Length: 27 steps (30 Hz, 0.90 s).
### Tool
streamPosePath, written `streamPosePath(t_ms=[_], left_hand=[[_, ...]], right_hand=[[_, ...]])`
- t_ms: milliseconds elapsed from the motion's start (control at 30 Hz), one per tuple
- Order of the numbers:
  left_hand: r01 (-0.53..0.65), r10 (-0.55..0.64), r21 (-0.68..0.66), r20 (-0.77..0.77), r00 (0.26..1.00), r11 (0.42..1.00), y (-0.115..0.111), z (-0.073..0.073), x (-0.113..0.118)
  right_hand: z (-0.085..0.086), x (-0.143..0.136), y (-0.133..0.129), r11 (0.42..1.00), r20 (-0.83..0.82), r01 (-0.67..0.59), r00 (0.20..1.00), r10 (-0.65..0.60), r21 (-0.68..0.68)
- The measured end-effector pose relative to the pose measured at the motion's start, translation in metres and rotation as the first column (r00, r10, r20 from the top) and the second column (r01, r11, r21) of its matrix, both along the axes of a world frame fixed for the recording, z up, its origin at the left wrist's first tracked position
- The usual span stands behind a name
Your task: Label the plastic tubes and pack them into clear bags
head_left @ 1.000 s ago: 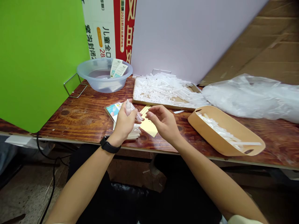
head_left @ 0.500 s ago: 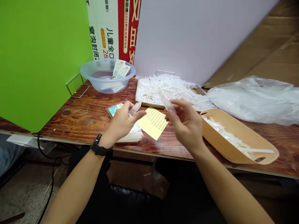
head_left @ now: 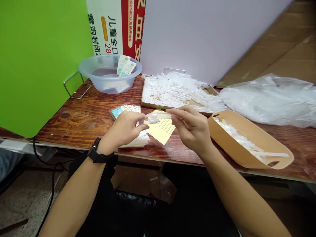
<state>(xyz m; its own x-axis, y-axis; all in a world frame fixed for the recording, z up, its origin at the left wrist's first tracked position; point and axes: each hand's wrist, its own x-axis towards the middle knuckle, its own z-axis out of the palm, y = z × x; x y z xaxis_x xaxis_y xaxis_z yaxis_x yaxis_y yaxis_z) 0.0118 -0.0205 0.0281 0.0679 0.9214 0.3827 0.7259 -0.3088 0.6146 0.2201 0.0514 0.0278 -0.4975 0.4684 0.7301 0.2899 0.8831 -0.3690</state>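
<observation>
My left hand [head_left: 128, 127] is closed on a small clear tube with a pointed tip [head_left: 151, 121], which points right. Pinched in the fingers of my right hand [head_left: 194, 130] is a second clear tube [head_left: 163, 115], lying nearly level. The two tubes overlap or lie side by side; whether they touch is unclear. Beneath them on the table is a yellow sheet [head_left: 164, 134] with rows of small dark marks. A stack of printed cards and white packets [head_left: 138, 141] lies under and beside my left hand, partly hidden by it.
Behind the hands, a shallow box [head_left: 158, 106] holds a heap of clear tubes and small white parts. An orange basket [head_left: 266, 141] with white strips stands at the right. A translucent basin [head_left: 110, 80] is at the back left, a plastic bag [head_left: 269, 102] at the back right.
My hands have come closer together, and the tube in my right hand has tipped from steep to nearly level beside the left one. The view has shifted slightly.
</observation>
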Motion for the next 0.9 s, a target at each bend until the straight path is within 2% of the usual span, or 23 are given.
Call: streamPosePath(t_ms=[167,367,533,633,900], left_hand=[[-0.031,0.025,0.018,0.237,0.971,0.999,-0.003,0.007,0.001],[-0.046,0.063,-0.057,0.338,0.939,0.997,-0.003,0.012,-0.005],[0.052,-0.02,-0.081,0.361,0.932,0.995,-0.003,0.011,-0.01],[0.091,-0.063,-0.064,0.351,0.934,0.994,-0.003,0.011,-0.01],[0.065,-0.044,-0.042,0.38,0.924,0.997,-0.002,0.01,-0.009]], right_hand=[[-0.002,0.001,0.006,0.999,0.008,-0.027,1.0,0.027,-0.026],[0.0,0.002,0.003,0.982,-0.011,-0.142,0.99,0.141,-0.127],[-0.002,0.004,0.002,0.962,-0.12,-0.152,0.985,0.127,-0.228],[-0.003,0.004,0.003,0.971,-0.136,-0.12,0.986,0.093,-0.206],[0.0,0.006,0.002,0.986,-0.08,-0.082,0.994,0.07,-0.147]])
